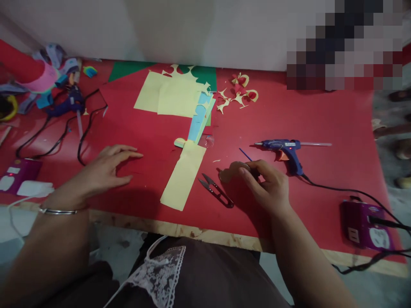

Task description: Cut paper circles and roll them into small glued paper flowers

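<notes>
My left hand (111, 167) hovers at or just above the red tabletop, fingers spread, with nothing in it. Between the thumb and fingers of my right hand (268, 184) is a flat brownish piece with a wavy outline (231, 172); its exact kind is unclear. Just left of that piece lie thread snips (217, 191), blades pointing away from me. A strip of yellow paper (183, 176) lies slantwise between my hands. Beyond it are blue paper strips (198, 119) and a small striped rounded piece (180, 143). A thin blue stick (245, 154) lies near my right fingertips.
A blue glue gun (284, 147) lies at right, its cord running to a purple power box (367, 224). Another glue gun (69, 102) is at left, near a second purple box (21, 175). Yellow sheets (178, 96) and paper scraps (239, 98) lie toward the wall.
</notes>
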Motion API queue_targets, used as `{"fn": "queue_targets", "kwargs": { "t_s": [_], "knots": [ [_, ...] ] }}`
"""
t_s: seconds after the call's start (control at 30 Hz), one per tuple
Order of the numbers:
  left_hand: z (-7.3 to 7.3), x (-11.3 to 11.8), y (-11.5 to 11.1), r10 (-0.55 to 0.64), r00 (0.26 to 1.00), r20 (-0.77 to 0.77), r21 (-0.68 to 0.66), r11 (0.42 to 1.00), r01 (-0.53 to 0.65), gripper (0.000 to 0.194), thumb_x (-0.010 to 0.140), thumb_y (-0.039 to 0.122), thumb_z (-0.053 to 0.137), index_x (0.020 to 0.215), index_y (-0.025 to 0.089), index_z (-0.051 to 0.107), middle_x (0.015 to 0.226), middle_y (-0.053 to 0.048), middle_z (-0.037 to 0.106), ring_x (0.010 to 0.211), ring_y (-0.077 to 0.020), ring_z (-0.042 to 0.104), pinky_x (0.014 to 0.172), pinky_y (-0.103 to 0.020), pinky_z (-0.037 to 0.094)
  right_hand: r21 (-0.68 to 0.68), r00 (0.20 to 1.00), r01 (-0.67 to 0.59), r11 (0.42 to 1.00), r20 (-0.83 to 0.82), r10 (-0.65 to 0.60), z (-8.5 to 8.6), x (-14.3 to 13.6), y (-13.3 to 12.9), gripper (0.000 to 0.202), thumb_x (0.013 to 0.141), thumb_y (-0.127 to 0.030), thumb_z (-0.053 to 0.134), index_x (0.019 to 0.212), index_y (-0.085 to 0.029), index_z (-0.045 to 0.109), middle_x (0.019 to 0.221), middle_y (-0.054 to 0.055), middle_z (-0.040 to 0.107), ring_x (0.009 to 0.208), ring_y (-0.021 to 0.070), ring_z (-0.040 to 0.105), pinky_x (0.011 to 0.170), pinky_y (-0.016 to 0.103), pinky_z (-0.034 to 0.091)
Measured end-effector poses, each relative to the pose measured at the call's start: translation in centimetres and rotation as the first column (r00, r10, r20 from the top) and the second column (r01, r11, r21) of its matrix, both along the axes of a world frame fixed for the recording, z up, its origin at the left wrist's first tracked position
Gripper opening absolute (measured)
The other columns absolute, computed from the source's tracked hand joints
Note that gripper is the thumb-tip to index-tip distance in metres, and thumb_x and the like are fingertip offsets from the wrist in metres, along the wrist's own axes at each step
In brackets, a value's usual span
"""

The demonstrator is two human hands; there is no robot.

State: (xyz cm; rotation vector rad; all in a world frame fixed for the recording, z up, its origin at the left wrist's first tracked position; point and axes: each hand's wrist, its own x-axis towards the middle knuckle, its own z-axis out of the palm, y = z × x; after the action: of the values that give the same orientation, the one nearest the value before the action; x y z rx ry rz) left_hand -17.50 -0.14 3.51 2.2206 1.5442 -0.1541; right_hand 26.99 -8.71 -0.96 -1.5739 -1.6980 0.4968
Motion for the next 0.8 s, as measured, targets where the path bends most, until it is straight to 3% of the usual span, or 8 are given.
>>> {"fn": "queue_targets", "kwargs": {
  "t_s": [0.23, 0.33, 0.47, 0.67, 0.8],
  "knots": [
    [-0.6, -1.1, 1.3, 0.106, 0.986, 0.129, -0.027, 0.994, -0.103, 0.044, 0.091, 0.058, 0.064, 0.115, 0.021, 0.070, 0.122, -0.007, 0.065, 0.111, -0.0241, 0.064, 0.110, -0.039, 0.048, 0.019, 1.000, 0.006, 1.000, 0.004, -0.006, 0.0, 0.0, 0.0, 0.022, 0.099, -0.040, 0.069, 0.089, -0.021, 0.072, 0.073, 0.000, 0.069, 0.061, 0.0132, 0.059, 0.058, 0.028, 0.044],
    [-0.8, -0.9, 1.1, 0.076, 0.990, 0.116, -0.029, 0.997, -0.073, 0.046, 0.091, 0.054, 0.067, 0.124, 0.022, 0.065, 0.123, -0.005, 0.062, 0.111, -0.0225, 0.062, 0.109, -0.037, 0.049, 0.023, 1.000, 0.018, 1.000, -0.006, -0.018, 0.0, 0.0, 0.0, 0.021, 0.100, -0.038, 0.068, 0.088, -0.021, 0.072, 0.073, 0.000, 0.068, 0.061, 0.0131, 0.059, 0.059, 0.027, 0.044],
    [-0.8, 0.8, 0.1, -0.065, 0.998, 0.014, 0.055, 0.996, 0.064, 0.052, 0.090, 0.048, 0.065, 0.136, 0.023, 0.060, 0.135, -0.011, 0.056, 0.129, -0.0277, 0.054, 0.119, -0.045, 0.041, 0.023, 1.000, 0.023, 0.999, -0.010, -0.022, -0.4, -0.2, 0.2, 0.018, 0.098, -0.037, 0.069, 0.090, -0.022, 0.072, 0.073, -0.001, 0.069, 0.062, 0.0134, 0.059, 0.058, 0.027, 0.043],
    [-0.4, 2.2, 1.1, -0.167, 0.986, -0.003, 0.048, 0.985, 0.167, 0.046, 0.086, 0.029, 0.058, 0.131, 0.019, 0.058, 0.130, -0.012, 0.061, 0.121, -0.0273, 0.059, 0.111, -0.042, 0.047, 0.014, 1.000, -0.016, 1.000, -0.001, 0.016, -0.6, -0.4, 0.3, 0.017, 0.099, -0.036, 0.068, 0.089, -0.023, 0.072, 0.074, 0.000, 0.070, 0.062, 0.0135, 0.061, 0.059, 0.027, 0.044],
    [-0.8, 1.8, 2.6, -0.120, 0.993, 0.016, 0.048, 0.992, 0.119, 0.028, 0.091, 0.024, 0.052, 0.117, 0.022, 0.061, 0.119, -0.008, 0.065, 0.108, -0.0214, 0.062, 0.100, -0.034, 0.049, 0.010, 1.000, 0.010, 1.000, -0.001, -0.010, -0.5, -0.3, 0.1, 0.018, 0.099, -0.038, 0.069, 0.090, -0.023, 0.072, 0.073, 0.000, 0.069, 0.062, 0.0137, 0.061, 0.059, 0.027, 0.044]
  ]
}}
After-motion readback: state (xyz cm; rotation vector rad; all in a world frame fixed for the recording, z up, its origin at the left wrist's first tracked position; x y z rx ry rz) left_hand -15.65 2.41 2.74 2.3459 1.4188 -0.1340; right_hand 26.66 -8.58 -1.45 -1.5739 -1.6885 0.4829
